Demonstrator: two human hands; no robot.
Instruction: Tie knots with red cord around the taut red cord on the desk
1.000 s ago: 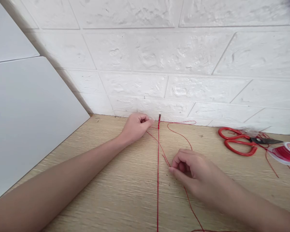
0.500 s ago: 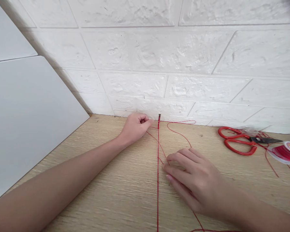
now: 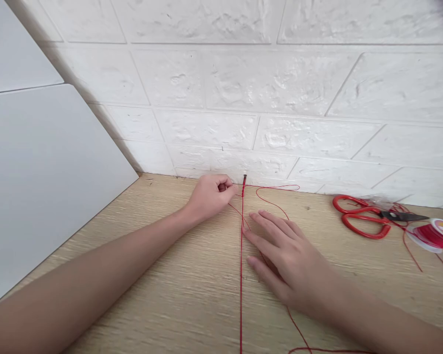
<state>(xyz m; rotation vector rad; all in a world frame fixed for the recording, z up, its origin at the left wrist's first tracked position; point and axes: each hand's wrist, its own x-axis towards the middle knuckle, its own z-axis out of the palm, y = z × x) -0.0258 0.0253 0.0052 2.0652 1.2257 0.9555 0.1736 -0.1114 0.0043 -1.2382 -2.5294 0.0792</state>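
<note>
A red cord (image 3: 241,285) runs straight toward me from a dark nail (image 3: 244,176) at the foot of the wall. Just below the nail, a short knotted stretch (image 3: 243,189) of red cord shows. My left hand (image 3: 212,196) is closed beside the knots, pinching a thin red strand that leads to them. My right hand (image 3: 282,253) hovers low over the table with its fingers spread, beside the straight cord. A loose strand passes under its fingers, and its fingertips are near or touching it; I cannot tell which.
Red-handled scissors (image 3: 365,216) lie at the right, next to a spool of red thread (image 3: 433,233) and a clear plastic scrap (image 3: 380,200). A looped red strand (image 3: 276,187) lies near the white brick wall (image 3: 221,78). A grey-white panel (image 3: 51,172) stands at the left.
My right hand has moved up and slightly left, and its fingers have spread from around the thin strand. My left hand stays by the knots. The view has shifted slightly.
</note>
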